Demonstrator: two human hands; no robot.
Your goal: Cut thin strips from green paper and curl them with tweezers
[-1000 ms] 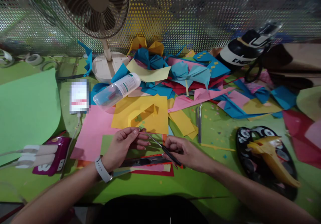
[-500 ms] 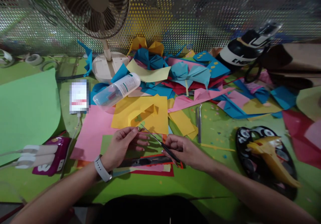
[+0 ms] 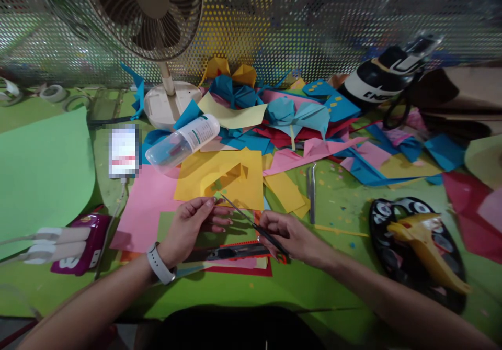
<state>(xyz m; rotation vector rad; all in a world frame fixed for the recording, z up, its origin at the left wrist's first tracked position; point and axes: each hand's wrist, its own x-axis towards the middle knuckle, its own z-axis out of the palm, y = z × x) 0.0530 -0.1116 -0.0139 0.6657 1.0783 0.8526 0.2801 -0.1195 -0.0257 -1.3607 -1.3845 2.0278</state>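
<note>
My left hand [image 3: 198, 218] pinches a tiny green paper piece [image 3: 218, 196] between thumb and forefinger, with the other fingers loosely curled. Closed around a slim, dark-handled tool [image 3: 253, 223] with a thin pointed metal tip is my right hand [image 3: 284, 232]; whether it is scissors or tweezers I cannot tell. The tool's tip reaches up to the green piece. Behind the fingertips lies a yellow sheet [image 3: 251, 182] with a folded yellow strip [image 3: 231, 176] on it. Below both hands, a black and red tool [image 3: 235, 251], like a utility knife, rests on stacked coloured paper.
Silver tweezers [image 3: 311, 195] lie to the right, near a black tray [image 3: 378, 235] with a yellow object. A clear bottle [image 3: 184, 143], folded papers [image 3: 290, 112] and a fan [image 3: 164, 86] stand or lie behind. At left are a phone [image 3: 123, 151] and a purple power strip [image 3: 84, 263].
The tool in my right hand has shifted slightly, and the green piece at my left fingertips shows more clearly. My left hand has barely moved.
</note>
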